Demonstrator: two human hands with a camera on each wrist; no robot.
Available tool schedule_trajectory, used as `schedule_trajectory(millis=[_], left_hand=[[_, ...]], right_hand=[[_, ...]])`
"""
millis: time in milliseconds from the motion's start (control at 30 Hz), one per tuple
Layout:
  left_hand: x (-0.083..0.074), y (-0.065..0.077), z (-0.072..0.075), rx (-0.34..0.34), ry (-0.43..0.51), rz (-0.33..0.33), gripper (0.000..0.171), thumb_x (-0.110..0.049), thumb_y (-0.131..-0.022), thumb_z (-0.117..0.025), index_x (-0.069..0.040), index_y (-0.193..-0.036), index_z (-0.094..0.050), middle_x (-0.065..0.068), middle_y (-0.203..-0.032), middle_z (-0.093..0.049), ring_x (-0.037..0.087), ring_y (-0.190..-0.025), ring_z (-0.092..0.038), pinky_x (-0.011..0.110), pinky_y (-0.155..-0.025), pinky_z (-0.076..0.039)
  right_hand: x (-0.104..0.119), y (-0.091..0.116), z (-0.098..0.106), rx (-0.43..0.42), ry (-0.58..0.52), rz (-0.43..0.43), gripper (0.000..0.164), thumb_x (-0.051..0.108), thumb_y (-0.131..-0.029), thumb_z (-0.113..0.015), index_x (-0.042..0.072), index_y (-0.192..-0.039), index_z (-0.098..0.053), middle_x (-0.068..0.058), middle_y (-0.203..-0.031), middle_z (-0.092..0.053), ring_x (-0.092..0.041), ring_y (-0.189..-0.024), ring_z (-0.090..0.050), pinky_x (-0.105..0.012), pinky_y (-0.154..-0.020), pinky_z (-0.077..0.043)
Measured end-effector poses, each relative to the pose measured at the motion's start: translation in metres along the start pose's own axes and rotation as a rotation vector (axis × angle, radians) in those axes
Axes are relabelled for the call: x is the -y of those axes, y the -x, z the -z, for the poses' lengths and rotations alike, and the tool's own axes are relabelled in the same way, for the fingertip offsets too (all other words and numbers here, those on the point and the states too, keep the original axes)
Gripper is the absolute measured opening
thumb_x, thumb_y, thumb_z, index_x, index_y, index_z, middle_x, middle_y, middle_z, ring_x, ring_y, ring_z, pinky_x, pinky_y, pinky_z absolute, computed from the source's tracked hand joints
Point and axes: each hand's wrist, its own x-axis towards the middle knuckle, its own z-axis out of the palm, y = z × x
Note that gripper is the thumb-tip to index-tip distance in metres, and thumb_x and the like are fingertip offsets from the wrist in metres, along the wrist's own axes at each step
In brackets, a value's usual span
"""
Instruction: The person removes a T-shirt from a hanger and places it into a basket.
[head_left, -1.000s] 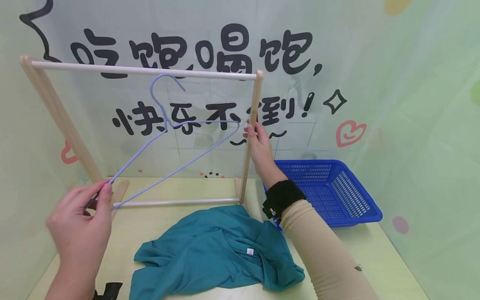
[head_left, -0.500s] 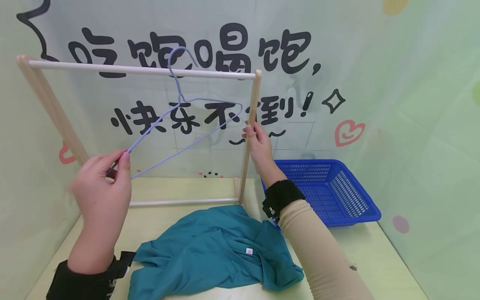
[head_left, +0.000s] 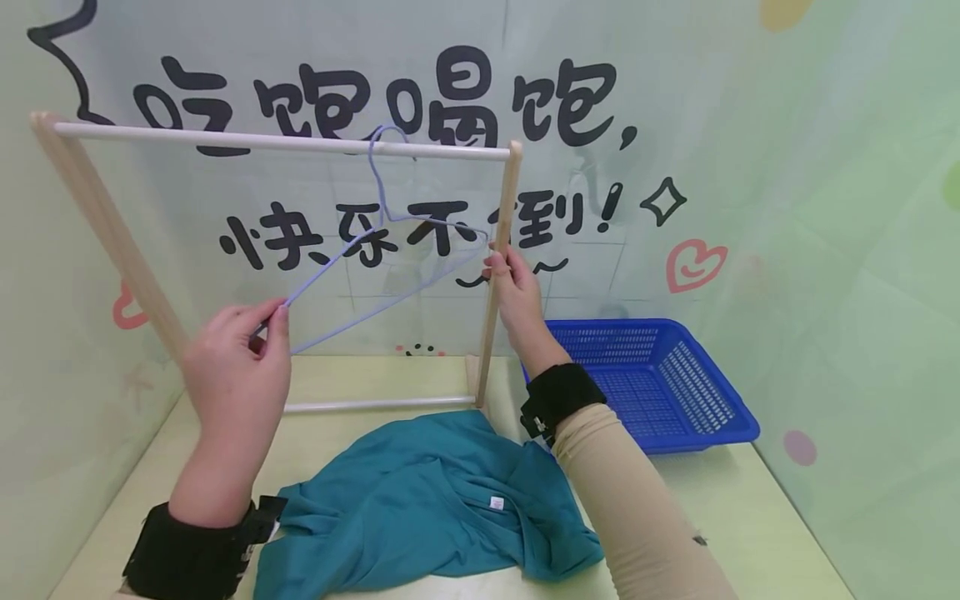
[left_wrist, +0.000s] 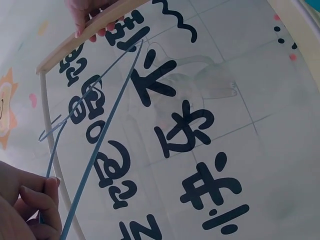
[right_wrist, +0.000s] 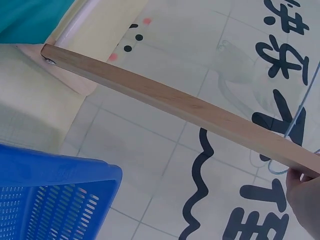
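Observation:
A thin lavender clothes hanger is pinched at its left corner by my left hand. Its hook meets the white top rod of a wooden garment rack in the head view; in the left wrist view the hook crosses that rod too. Whether the rod bears its weight, I cannot tell. My right hand grips the rack's right wooden post, close to the hanger's far corner. In the right wrist view the post runs into the fingers. A crumpled teal shirt lies on the table below.
A blue plastic basket stands on the table right of the rack, partly behind my right forearm. The rack's lower rod runs just behind the shirt. A printed wall sheet closes off the back and sides.
My left hand rose and moved right with the hanger. The hook went up past the top rod, then came down onto its level. My right hand kept its hold on the post.

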Motion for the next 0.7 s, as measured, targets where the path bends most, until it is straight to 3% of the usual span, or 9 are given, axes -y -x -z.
schedule_trajectory(millis=[300,500,600,700], left_hand=[[0.0019,0.0041,-0.0046,0.037,-0.036,-0.004,0.024,-0.02,-0.092,-0.06,-0.005,-0.106,-0.073,0.013,-0.088,-0.067,0.024,-0.066,-0.057,0.027,-0.062,-0.035],[0.0033,0.0054,-0.0044,0.076,-0.037,0.019,0.025,-0.021,-0.093,-0.059,-0.008,-0.111,-0.071,0.011,-0.092,-0.067,0.023,-0.069,-0.061,0.016,-0.061,-0.036],[0.0042,0.0056,-0.0032,0.114,-0.044,0.026,0.027,-0.021,-0.094,-0.059,-0.01,-0.116,-0.069,0.011,-0.096,-0.068,0.024,-0.074,-0.065,0.013,-0.063,-0.037],[0.0046,0.006,-0.0017,0.15,-0.053,0.029,0.031,-0.021,-0.094,-0.057,-0.013,-0.123,-0.065,0.011,-0.101,-0.07,0.026,-0.083,-0.066,0.02,-0.065,-0.042]], right_hand=[[-0.0014,-0.0003,0.0011,0.007,-0.013,0.033,0.036,0.027,-0.1,-0.045,0.006,-0.128,-0.054,0.001,-0.1,-0.057,-0.031,-0.105,-0.056,-0.036,-0.094,-0.041],[-0.001,-0.0005,-0.0005,0.012,-0.007,0.025,0.038,0.028,-0.1,-0.045,0.006,-0.13,-0.053,0.001,-0.1,-0.057,-0.025,-0.103,-0.056,-0.037,-0.097,-0.041],[-0.0005,-0.0004,-0.0008,0.011,-0.004,0.026,0.038,0.028,-0.1,-0.046,0.006,-0.131,-0.052,-0.006,-0.104,-0.057,-0.028,-0.106,-0.056,-0.04,-0.099,-0.041],[0.0,0.0004,-0.0013,-0.002,0.007,0.012,0.038,0.029,-0.1,-0.045,0.008,-0.132,-0.051,-0.014,-0.112,-0.056,-0.03,-0.11,-0.055,-0.04,-0.1,-0.041]])
